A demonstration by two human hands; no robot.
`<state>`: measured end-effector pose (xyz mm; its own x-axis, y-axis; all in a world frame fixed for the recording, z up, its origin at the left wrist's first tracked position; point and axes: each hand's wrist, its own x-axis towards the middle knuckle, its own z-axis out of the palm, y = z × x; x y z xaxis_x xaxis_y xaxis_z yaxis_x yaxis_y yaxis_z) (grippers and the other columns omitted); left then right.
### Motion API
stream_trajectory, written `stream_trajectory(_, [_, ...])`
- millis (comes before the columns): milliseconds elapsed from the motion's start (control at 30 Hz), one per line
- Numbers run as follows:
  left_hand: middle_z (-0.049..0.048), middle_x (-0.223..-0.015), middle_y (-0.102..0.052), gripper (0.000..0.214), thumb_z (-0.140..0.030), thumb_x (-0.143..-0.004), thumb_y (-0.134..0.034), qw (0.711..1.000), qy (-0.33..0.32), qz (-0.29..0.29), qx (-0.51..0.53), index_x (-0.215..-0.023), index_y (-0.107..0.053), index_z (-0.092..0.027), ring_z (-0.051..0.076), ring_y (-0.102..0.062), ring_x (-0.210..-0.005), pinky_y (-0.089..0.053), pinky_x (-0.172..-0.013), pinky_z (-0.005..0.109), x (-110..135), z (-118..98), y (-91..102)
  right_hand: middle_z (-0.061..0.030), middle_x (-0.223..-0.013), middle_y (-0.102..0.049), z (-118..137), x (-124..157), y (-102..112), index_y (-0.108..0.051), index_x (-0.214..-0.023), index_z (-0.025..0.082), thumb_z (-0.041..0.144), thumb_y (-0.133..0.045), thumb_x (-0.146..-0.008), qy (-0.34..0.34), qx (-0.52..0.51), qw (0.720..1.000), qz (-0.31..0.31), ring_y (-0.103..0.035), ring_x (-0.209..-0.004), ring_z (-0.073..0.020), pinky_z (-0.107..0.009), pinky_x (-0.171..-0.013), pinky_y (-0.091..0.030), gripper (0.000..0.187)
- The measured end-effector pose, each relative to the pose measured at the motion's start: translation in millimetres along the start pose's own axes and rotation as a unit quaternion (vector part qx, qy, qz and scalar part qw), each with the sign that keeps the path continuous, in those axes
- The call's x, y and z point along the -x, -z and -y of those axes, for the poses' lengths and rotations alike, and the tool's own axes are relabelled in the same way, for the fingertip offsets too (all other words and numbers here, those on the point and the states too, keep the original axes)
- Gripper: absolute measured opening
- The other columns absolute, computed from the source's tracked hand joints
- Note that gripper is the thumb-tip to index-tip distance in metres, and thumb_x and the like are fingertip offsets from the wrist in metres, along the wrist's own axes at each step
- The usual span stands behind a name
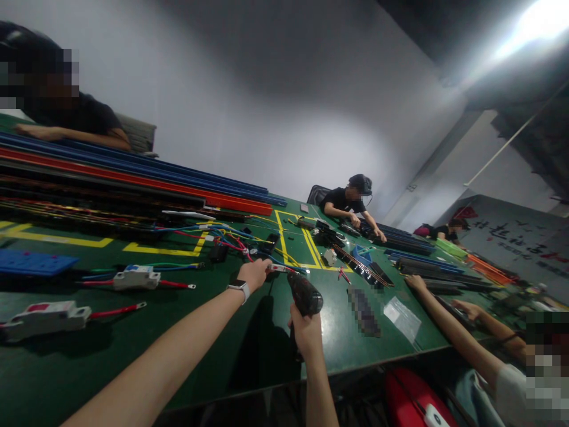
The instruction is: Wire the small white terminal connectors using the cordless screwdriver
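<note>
My right hand (306, 330) is wrapped round the grip of a dark power screwdriver (304, 295) that points up and left over the green table (186, 356). Its tip meets a small white part (278, 268) that my left hand (255, 273) pinches at the fingertips; a watch with a white band sits on that wrist. Red and blue wires (231, 240) lie just beyond the left hand.
Two white breakers with red leads (136, 277) (44, 315) lie at the left, beside a blue plate (33, 262). Long blue, red and black rails (133, 178) run along the far side. Other people work at the left, the far end and the right; a clear bag (402, 317) lies right.
</note>
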<state>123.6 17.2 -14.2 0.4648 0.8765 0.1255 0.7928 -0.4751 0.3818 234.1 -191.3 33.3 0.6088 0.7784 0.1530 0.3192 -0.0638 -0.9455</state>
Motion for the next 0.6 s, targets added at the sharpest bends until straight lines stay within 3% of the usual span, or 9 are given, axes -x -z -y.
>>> stream_trajectory(100, [0.0098,-0.112,-0.067,0.039,-0.049,-0.098,-0.035,1.0,0.003,-0.001,0.004,-0.126,-0.059,-0.035,0.025,-0.067,-0.092,-0.045,-0.079,0.034,-0.3,0.4,-0.7,-0.0003,-0.052,-0.06,2.5,1.0,1.8,-0.066,-0.085,0.014,0.051,-0.067,-0.074,-0.01,-0.015,1.0,0.026,-0.058,-0.049,-0.0173,-0.026,-0.049,-0.044,0.038])
stream_trajectory(600, [0.0099,-0.11,-0.067,0.036,-0.047,-0.098,-0.037,1.0,0.008,-0.002,0.003,-0.124,-0.059,-0.034,0.024,-0.066,-0.095,-0.045,-0.079,0.033,4.8,-4.6,6.9,-0.0022,-0.053,-0.059,-4.8,-1.9,3.7,-0.06,-0.067,0.018,0.041,-0.063,-0.079,-0.009,-0.015,0.999,0.03,-0.056,-0.051,-0.0172,-0.028,-0.053,-0.042,0.026])
